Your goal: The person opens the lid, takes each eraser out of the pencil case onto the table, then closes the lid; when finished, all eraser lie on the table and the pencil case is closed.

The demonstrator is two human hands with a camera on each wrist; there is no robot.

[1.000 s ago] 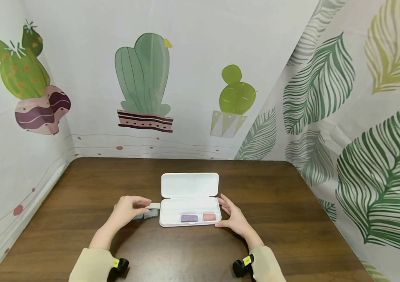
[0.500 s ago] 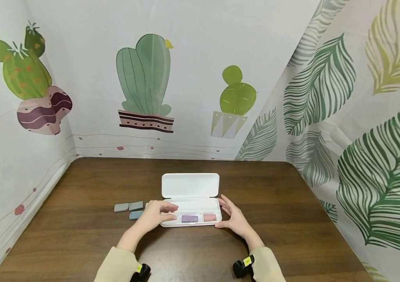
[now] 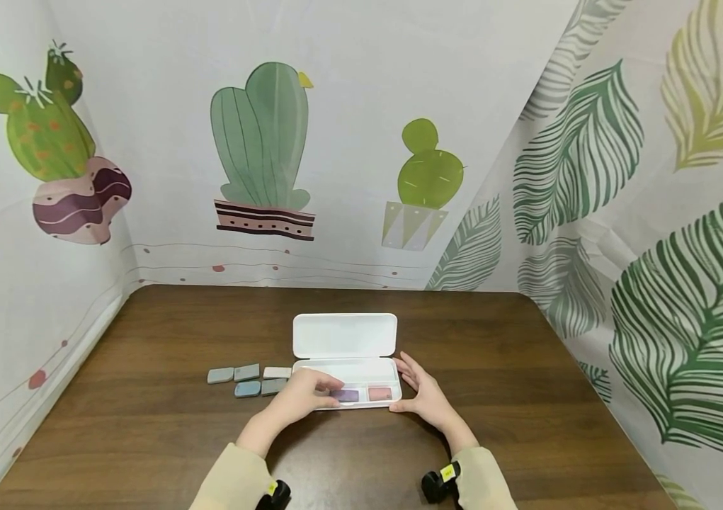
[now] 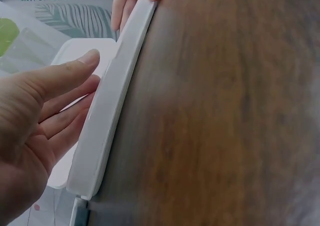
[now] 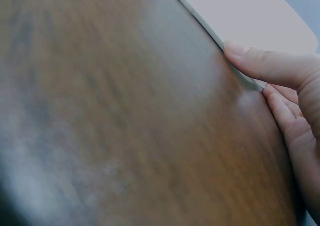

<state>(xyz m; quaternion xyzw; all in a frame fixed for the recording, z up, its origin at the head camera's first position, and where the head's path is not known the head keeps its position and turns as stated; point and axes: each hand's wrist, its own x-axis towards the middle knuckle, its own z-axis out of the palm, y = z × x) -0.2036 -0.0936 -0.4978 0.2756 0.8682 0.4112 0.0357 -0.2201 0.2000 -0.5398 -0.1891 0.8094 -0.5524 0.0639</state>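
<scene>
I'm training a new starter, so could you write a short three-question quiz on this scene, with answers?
1. Multiple choice: in the white case, which block lies nearest the left grip? A: pink. B: purple. C: green.
2. True or false: the case's lid is closed.
3. Count: in the head view, how many loose blocks show on the table, outside the case?

Key:
1. B, the purple block.
2. False; the lid is open.
3. Five.
</scene>
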